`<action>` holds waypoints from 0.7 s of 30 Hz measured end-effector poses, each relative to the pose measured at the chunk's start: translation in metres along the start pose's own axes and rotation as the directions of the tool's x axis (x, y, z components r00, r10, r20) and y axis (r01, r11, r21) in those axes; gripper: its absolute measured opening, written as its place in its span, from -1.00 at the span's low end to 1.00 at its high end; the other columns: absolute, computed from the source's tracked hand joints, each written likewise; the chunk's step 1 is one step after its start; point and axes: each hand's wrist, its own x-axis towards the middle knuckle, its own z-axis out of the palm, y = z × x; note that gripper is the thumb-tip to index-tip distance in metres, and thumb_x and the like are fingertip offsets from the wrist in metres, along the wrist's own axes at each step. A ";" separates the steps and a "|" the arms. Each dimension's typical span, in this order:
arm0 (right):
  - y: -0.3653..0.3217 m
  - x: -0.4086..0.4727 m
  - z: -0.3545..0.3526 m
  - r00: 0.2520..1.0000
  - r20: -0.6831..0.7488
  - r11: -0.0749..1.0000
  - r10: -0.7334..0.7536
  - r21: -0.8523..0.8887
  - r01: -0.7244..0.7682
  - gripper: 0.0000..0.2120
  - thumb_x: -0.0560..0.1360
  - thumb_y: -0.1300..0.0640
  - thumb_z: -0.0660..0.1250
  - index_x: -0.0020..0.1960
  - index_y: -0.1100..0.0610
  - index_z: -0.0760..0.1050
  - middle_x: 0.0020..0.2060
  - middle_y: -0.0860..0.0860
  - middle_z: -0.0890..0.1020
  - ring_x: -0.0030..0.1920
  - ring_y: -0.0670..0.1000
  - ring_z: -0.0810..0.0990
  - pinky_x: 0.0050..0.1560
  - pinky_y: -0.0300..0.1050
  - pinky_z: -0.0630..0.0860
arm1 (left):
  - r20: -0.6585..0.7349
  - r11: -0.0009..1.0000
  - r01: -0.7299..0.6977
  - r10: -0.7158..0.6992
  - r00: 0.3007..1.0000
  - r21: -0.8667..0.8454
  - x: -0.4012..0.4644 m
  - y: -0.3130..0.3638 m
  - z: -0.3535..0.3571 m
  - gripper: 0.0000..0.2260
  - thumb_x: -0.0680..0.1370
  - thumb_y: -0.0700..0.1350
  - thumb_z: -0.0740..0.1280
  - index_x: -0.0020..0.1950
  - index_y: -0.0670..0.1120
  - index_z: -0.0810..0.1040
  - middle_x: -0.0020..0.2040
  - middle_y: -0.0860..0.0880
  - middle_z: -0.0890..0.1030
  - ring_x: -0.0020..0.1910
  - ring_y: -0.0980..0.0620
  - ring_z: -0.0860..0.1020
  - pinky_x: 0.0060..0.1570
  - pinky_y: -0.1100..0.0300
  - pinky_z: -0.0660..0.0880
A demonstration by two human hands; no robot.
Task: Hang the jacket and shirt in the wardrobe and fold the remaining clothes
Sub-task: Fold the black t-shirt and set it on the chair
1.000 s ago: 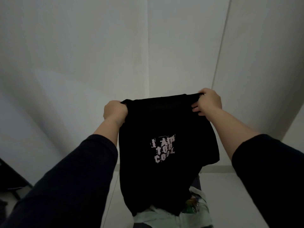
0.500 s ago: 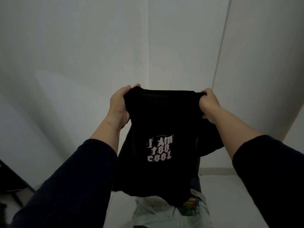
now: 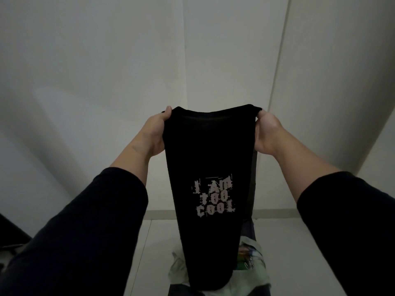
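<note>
A black T-shirt (image 3: pixel 208 159) with pale "I AM TOO COOL" lettering hangs in front of me as a narrow long strip. My left hand (image 3: pixel 155 133) grips its top left corner and my right hand (image 3: pixel 266 133) grips its top right corner, both at about the same height. The sleeves are tucked behind the strip and out of sight. Its lower end hangs over a pale green garment (image 3: pixel 256 272) with a coloured print, which lies on a dark surface below.
Plain white walls fill the view ahead, meeting a white floor (image 3: pixel 299 242) with a skirting strip. A dark object (image 3: pixel 10 233) shows at the left edge. Dark cloth (image 3: pixel 249 228) lies behind the T-shirt's lower right side.
The T-shirt was held wide with its sides and a sleeve hanging loose; now its sides are folded behind and it hangs as a narrow strip. Both hands shifted their grip and rose slightly.
</note>
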 end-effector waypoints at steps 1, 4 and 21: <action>0.000 -0.001 -0.001 0.999 0.037 1.000 0.014 -0.015 -0.014 -0.72 0.57 -0.03 0.16 -0.19 0.10 0.50 -0.37 -0.01 0.57 -0.36 0.03 0.57 -0.25 -0.14 0.52 | -0.012 1.000 0.004 -0.004 1.000 -0.014 0.003 -0.005 -0.001 -0.67 0.66 0.03 0.11 0.11 -0.15 0.56 -0.02 -0.08 0.66 -0.11 0.02 0.66 -0.21 0.21 0.59; 0.003 0.003 -0.005 0.997 0.059 0.998 0.057 -0.023 -0.055 -0.63 0.61 -0.05 0.08 -0.20 0.11 0.52 -0.37 0.00 0.58 -0.33 0.03 0.58 -0.21 -0.12 0.53 | -0.017 0.999 0.033 -0.033 0.999 -0.038 0.011 -0.017 0.002 -0.67 0.66 0.02 0.10 0.18 -0.15 0.53 0.09 -0.11 0.64 -0.01 -0.01 0.64 -0.11 0.18 0.58; -0.011 0.070 -0.010 0.996 -0.070 0.995 0.062 -0.073 -0.067 -0.47 0.64 -0.06 -0.04 0.30 0.30 0.47 0.17 0.22 0.61 0.13 0.19 0.62 0.13 0.03 0.58 | 0.121 0.994 0.103 -0.099 0.988 -0.030 0.089 -0.021 0.043 -0.63 0.62 0.05 0.14 0.01 -0.21 0.58 -0.14 -0.12 0.69 -0.17 -0.04 0.68 -0.18 0.19 0.60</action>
